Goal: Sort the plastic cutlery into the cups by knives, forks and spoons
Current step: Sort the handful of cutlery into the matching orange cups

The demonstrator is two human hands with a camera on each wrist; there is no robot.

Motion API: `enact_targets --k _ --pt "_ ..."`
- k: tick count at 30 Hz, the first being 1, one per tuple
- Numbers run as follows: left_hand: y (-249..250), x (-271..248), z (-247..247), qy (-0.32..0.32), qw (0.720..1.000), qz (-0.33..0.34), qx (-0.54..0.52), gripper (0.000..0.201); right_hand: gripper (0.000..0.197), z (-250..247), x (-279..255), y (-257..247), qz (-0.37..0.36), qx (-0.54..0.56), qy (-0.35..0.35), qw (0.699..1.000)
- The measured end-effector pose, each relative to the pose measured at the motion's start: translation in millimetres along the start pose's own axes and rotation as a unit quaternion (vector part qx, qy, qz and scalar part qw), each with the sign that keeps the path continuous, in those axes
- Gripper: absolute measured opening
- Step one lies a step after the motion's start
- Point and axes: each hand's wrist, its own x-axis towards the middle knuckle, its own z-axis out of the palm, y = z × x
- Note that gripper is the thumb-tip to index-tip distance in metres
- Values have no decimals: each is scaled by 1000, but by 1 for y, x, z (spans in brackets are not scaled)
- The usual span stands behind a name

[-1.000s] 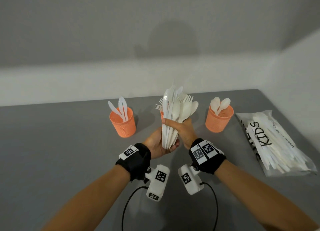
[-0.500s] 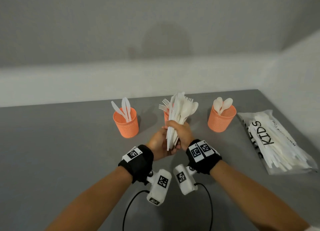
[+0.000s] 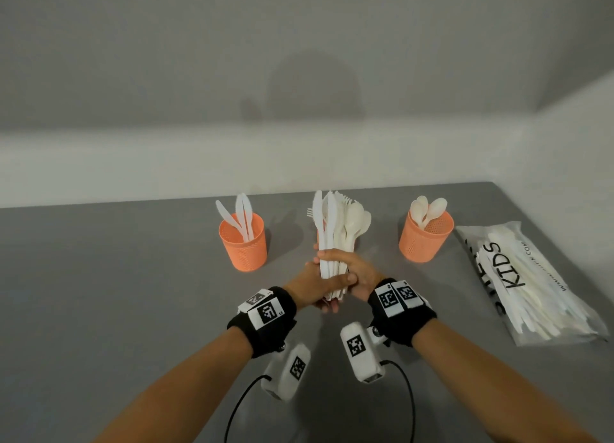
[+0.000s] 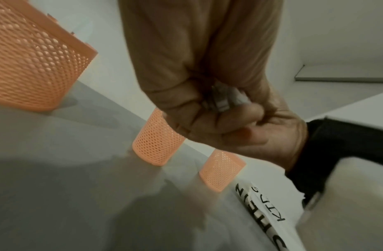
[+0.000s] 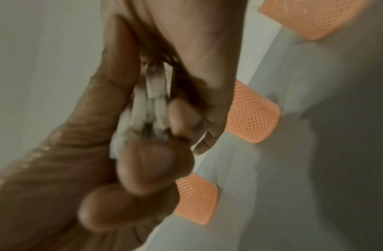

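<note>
Head view shows both hands pressed together around 1 upright bundle of mixed white cutlery (image 3: 335, 236), held above the middle of the tabletop (image 3: 99, 293): the right hand (image 3: 354, 270) wraps its fingers over the front of the handles, and the left hand (image 3: 310, 285) cups them from the other side. Knives, fork tines and spoon bowls fan out of the top of the bundle. Toward the far edge stand 3 orange mesh cups. The left cup (image 3: 244, 243) holds knives, the right cup (image 3: 427, 236) holds spoons, and the middle cup (image 4: 158, 146) is hidden behind the bundle here, though the left wrist view shows it standing between the other 2. Fork tines show just beside the bundle's left side, but whether they belong to that cup or to the bundle I cannot tell. A clear bag of more cutlery (image 3: 531, 286) lies along the right edge. My judgement of the risk: the smooth handles are packed loosely, so easing either grip to draw out 1 piece could let several slide down and scatter. Lowering the bundle could also knock the hidden middle cup, which looks light and easy to tip. With the heads overlapping, a knife could easily be mistaken for a fork and dropped in the wrong cup.
</note>
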Motion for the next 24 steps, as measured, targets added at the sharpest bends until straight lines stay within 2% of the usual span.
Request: enact_targets --k 2,4,6,7,9,11,14,16,24 --pt "3 -3 -4 -18 999 -27 32 21 28 -2 0 0 1 -20 5 1000" --pt "7 -6 -15 -42 993 -66 82 27 17 -4 1 -1 -10 20 21 1000" --pt "11 -7 -29 -6 991 -79 112 38 9 -11 4 -2 -42 40 48 997" --pt "12 -6 -36 41 992 -70 94 39 14 -14 4 -3 -55 27 53 997" --pt "17 -2 -42 139 990 -26 12 30 36 -17 2 -3 -60 -2 56 997" --pt "22 4 -39 179 983 6 -37 21 48 -17 2 1 -51 -23 45 997" --pt "24 9 -24 197 977 33 -79 19 35 -15 1 6 -46 -20 35 998" --pt "22 10 -19 215 968 49 -116 18 33 -18 0 7 -48 1 30 998" --pt "27 18 -22 279 945 52 -166 14 12 -31 -7 8 -30 29 85 996"
